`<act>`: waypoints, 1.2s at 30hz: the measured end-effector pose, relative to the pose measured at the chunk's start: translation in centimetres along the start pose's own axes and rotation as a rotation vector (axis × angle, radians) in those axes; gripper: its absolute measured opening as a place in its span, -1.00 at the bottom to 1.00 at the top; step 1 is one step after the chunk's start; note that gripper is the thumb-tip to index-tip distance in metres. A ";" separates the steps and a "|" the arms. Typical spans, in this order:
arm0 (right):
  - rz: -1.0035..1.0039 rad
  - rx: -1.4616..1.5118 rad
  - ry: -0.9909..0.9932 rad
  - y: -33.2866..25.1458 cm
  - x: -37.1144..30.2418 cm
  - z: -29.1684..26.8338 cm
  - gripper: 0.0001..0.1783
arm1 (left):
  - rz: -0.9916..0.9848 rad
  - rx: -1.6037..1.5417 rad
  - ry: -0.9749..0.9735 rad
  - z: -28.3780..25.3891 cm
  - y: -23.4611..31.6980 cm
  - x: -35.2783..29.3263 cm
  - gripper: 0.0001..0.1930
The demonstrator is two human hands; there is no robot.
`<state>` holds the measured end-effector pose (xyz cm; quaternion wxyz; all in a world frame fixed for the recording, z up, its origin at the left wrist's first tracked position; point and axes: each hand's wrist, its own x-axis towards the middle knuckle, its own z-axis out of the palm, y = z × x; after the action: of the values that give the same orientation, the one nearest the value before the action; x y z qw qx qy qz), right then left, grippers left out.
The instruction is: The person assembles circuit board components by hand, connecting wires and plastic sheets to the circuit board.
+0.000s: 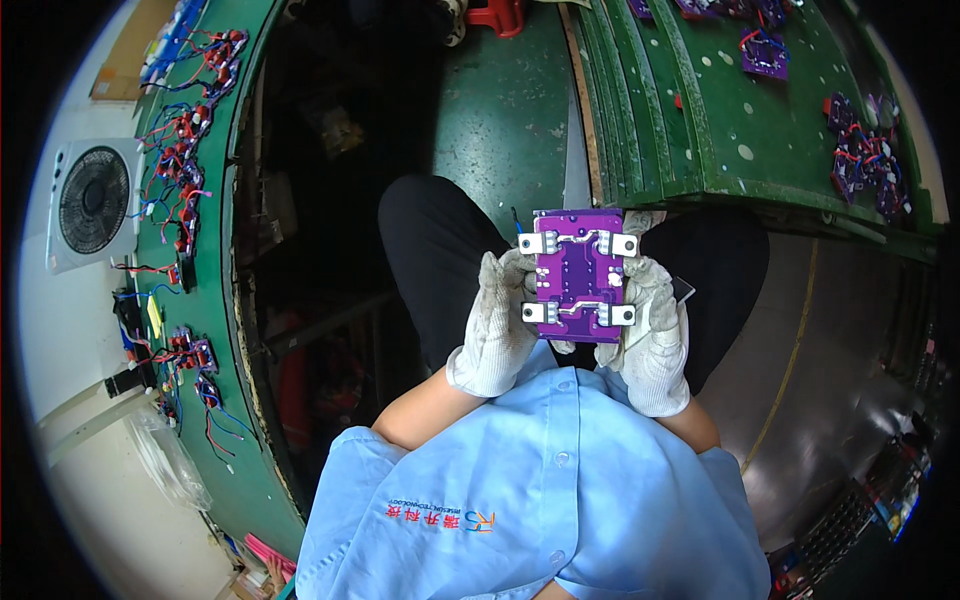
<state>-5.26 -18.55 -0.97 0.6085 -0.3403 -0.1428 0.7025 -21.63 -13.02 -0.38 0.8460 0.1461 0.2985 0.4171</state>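
A purple circuit board [580, 275] is held up in front of my lap, its flat face turned toward the view. Four-cornered and upright, it has silvery solder tracks and several metal tabs with holes jutting from its left and right sides. My left hand [497, 315], in a white knitted glove, grips the left edge. On the opposite edge my right hand [655, 335], gloved the same way, closes round the board. Fingers of both hands pass behind it and are partly hidden. A thin dark wire end [517, 220] shows by the upper left corner.
On the left, a green bench [235, 420] carries a row of boards with red and blue wires [180, 150]. A fan [93, 200] stands beyond it. At the right, a green table [740, 130] bears more wired purple boards [865, 160]. A red stool [497, 16] is ahead.
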 end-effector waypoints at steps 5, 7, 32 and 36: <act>-0.074 -0.131 0.017 -0.5 0.4 1.4 -0.40 | 0.024 0.011 -0.031 -0.3 -0.3 0.1 -0.38; -0.048 -0.149 -0.025 -0.6 0.5 1.1 -0.37 | 0.042 0.025 -0.051 -0.5 -0.3 0.0 -0.39; 0.012 0.202 -0.007 -0.1 -0.7 1.2 -0.42 | 0.134 0.084 -0.216 -1.7 -0.2 -1.7 -0.35; -0.025 -0.027 -0.035 0.1 -1.7 1.4 -0.39 | 0.100 0.043 -0.209 -0.7 0.4 -2.3 -0.34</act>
<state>-6.19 -19.85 0.49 0.6098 -0.3344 -0.1673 0.6988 -23.40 -14.65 0.19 0.8472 0.2215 0.2098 0.4349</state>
